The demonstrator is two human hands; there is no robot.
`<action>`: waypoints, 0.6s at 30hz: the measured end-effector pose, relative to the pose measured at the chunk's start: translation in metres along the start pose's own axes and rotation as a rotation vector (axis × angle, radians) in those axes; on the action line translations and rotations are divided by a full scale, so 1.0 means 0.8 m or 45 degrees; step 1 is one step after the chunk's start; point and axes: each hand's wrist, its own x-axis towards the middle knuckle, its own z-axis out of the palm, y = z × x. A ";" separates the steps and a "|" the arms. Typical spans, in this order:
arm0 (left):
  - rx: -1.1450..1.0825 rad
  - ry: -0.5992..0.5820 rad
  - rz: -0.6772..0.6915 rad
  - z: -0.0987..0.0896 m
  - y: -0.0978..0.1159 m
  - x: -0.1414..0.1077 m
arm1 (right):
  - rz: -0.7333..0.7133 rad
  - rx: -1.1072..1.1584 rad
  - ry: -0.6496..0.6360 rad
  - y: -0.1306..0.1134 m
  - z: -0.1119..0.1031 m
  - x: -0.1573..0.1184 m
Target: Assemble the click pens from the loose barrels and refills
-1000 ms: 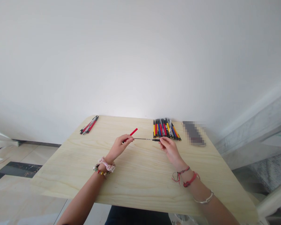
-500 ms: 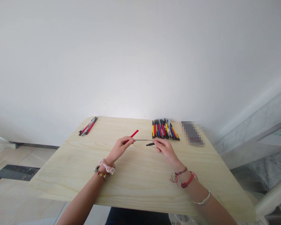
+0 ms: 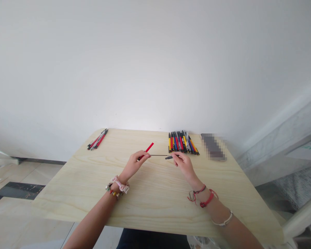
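Note:
My left hand (image 3: 133, 165) is closed around a red pen barrel (image 3: 149, 147), whose red end sticks up past the fingers. A thin dark pen refill (image 3: 158, 155) stretches level from its fingertips across to my right hand (image 3: 184, 167). That hand pinches the refill's other end and also holds a black pen tip section (image 3: 168, 157), which points left just below the refill. Both hands hover over the middle of the wooden table (image 3: 150, 197). The fingers partly hide where each piece is gripped.
Several pens (image 3: 180, 142) in yellow, red, blue and black lie in a row at the back right. A blurred-out dark flat object (image 3: 213, 148) rests to their right. A few red and grey pens (image 3: 97, 139) lie at the back left. A white wall stands behind the table.
The black tip section has shifted slightly right and up, closer to the refill, as my right fingers changed their hold. My left hand has barely moved.

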 end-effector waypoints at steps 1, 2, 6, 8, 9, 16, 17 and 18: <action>-0.002 0.024 -0.013 -0.002 -0.001 0.000 | -0.005 -0.004 0.033 0.000 -0.002 0.001; 0.001 0.046 -0.028 -0.005 -0.002 0.000 | -0.013 -0.013 0.064 0.001 -0.004 0.002; 0.108 0.101 -0.062 -0.010 -0.009 0.001 | -0.069 -0.081 0.125 0.003 -0.011 0.006; 0.234 0.101 -0.041 -0.007 -0.015 0.001 | -0.095 -0.107 0.120 0.005 -0.013 0.007; 0.313 0.094 -0.025 -0.004 -0.018 0.001 | -0.104 -0.118 0.110 0.006 -0.013 0.007; 0.879 -0.059 0.089 0.018 -0.026 -0.003 | -0.256 -0.285 0.044 0.015 -0.012 0.008; 0.912 -0.067 0.089 0.019 -0.025 -0.003 | -0.294 -0.327 0.034 0.016 -0.012 0.009; 0.935 -0.073 0.083 0.020 -0.024 -0.003 | -0.333 -0.375 0.020 0.016 -0.012 0.008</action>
